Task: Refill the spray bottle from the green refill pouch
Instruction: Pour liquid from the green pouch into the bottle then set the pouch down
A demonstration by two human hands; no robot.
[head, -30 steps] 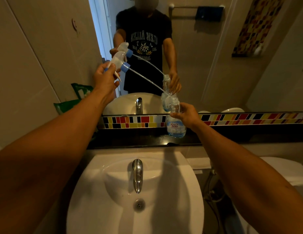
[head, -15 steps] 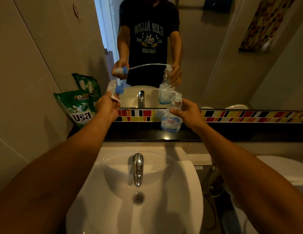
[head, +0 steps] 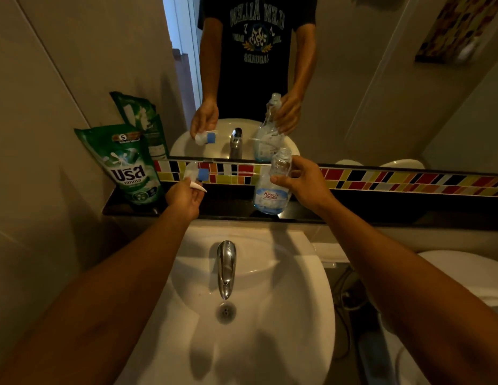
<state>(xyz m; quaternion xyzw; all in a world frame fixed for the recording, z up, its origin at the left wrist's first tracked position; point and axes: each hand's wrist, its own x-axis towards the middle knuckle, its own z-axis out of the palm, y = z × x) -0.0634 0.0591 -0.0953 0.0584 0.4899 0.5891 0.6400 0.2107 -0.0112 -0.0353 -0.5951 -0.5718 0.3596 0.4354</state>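
Note:
The clear spray bottle [head: 273,190], its neck uncapped and its label blue, stands on the black ledge [head: 231,208] above the sink. My right hand [head: 303,184] grips it around the neck. My left hand [head: 184,197] holds the white trigger sprayer head with a blue collar [head: 196,176], low over the ledge's left part, clear of the bottle. The green refill pouch [head: 128,165] stands upright at the ledge's left end, against the wall, just left of my left hand and untouched.
A white sink [head: 228,301] with a chrome tap [head: 226,266] lies below the ledge. A strip of coloured tiles [head: 381,180] and a mirror run behind it. A white toilet [head: 464,276] sits at the right.
My left hand has lowered the sprayer head from high up down to the ledge, drawing its tube out of the bottle. The view has tilted down, bringing the pouch into sight.

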